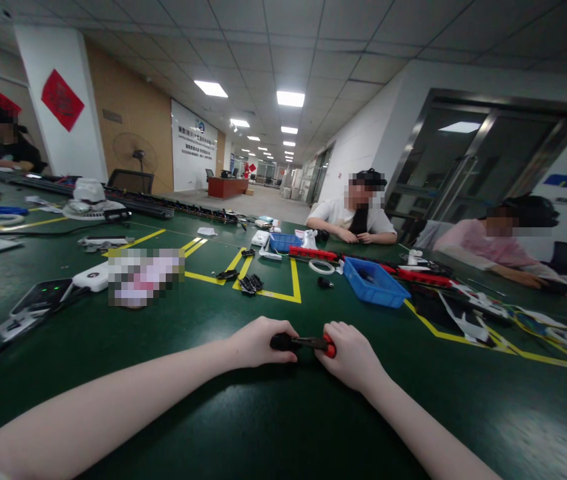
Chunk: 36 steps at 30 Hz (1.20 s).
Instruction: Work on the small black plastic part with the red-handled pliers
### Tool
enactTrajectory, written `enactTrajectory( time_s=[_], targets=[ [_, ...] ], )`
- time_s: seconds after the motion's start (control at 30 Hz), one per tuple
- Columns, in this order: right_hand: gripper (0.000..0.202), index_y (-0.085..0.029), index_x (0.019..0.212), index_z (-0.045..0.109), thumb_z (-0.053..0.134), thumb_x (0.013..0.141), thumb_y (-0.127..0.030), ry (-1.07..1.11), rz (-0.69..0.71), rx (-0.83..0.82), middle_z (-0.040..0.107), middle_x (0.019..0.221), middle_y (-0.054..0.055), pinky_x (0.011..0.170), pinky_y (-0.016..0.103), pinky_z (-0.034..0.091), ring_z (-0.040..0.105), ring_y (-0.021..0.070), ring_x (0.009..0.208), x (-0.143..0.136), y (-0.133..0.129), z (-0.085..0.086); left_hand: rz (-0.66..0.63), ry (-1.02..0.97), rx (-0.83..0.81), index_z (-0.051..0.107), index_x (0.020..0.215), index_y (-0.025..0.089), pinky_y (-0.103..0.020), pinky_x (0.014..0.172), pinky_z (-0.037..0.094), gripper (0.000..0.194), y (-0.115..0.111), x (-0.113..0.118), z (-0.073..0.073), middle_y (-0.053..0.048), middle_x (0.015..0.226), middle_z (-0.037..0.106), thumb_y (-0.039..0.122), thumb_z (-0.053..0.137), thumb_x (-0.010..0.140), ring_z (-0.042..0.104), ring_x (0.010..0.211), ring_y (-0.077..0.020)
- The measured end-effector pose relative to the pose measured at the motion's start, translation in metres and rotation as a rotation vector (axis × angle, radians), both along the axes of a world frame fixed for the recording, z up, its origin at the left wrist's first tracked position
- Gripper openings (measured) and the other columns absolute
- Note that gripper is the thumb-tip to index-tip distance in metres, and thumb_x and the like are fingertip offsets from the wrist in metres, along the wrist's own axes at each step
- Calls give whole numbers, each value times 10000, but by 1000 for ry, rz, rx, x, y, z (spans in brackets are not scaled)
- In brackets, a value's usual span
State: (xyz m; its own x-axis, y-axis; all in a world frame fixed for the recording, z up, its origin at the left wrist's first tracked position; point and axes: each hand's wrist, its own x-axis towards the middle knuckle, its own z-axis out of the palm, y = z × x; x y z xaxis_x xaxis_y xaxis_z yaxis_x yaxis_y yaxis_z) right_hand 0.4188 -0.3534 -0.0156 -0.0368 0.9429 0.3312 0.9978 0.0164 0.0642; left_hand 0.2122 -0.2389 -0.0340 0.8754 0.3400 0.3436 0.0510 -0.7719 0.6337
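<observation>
My left hand (257, 345) is closed around a small black part (282, 342), held just above the green table (243, 427). In my right hand (352, 355) is a pair of pliers (315, 343) with red grips, the fingers wrapped around the handles. The tool's dark metal jaws point left and meet the black part; whether they grip it or only touch it is too small to tell. Beyond my hands lie several black pieces (251, 285) near yellow tape, and a dark cylindrical piece (325, 283).
A blue bin (376, 287) stands ahead on the right, with red strips (313, 254) behind it. Left lie a white power bank (92, 277), a partly blurred item (146, 277) and cables. One person (353, 220) sits across the table, another (493, 247) at the right.
</observation>
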Motion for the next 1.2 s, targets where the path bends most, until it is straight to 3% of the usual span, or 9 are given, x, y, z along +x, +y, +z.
enactTrajectory(
  time_s=[0.23, 0.6, 0.87, 1.2],
  targets=[
    [126, -209, 698, 484, 563, 759, -286, 15, -10, -17, 575, 760, 39, 624, 290, 341, 505, 176, 691, 2, 1, 0, -41, -47, 10, 631, 1046, 177, -263, 770, 487, 358, -1, -3, 6, -42, 1012, 666, 336, 740, 744, 629, 890, -170],
    [137, -206, 711, 486, 562, 758, -310, 25, 0, 24, 562, 755, 30, 615, 285, 335, 499, 170, 682, 6, 1, -2, -103, -41, 38, 623, 1016, 162, -251, 770, 478, 307, 0, -2, 3, -48, 999, 659, 316, 719, 768, 624, 879, -162],
    [123, -211, 703, 491, 583, 735, -287, 1, 45, 25, 562, 748, 22, 617, 282, 333, 495, 166, 684, 5, 2, -3, -83, 35, 12, 620, 1008, 165, -206, 637, 436, 304, -2, -4, 5, -14, 881, 656, 359, 697, 786, 602, 742, -126],
    [143, -210, 694, 482, 597, 745, -277, 32, 55, -41, 573, 753, 27, 623, 288, 361, 507, 170, 686, 3, 2, -1, -50, 88, 60, 605, 965, 182, -193, 588, 383, 311, -4, -5, 9, 2, 854, 645, 429, 673, 790, 581, 709, -118]
  ],
)
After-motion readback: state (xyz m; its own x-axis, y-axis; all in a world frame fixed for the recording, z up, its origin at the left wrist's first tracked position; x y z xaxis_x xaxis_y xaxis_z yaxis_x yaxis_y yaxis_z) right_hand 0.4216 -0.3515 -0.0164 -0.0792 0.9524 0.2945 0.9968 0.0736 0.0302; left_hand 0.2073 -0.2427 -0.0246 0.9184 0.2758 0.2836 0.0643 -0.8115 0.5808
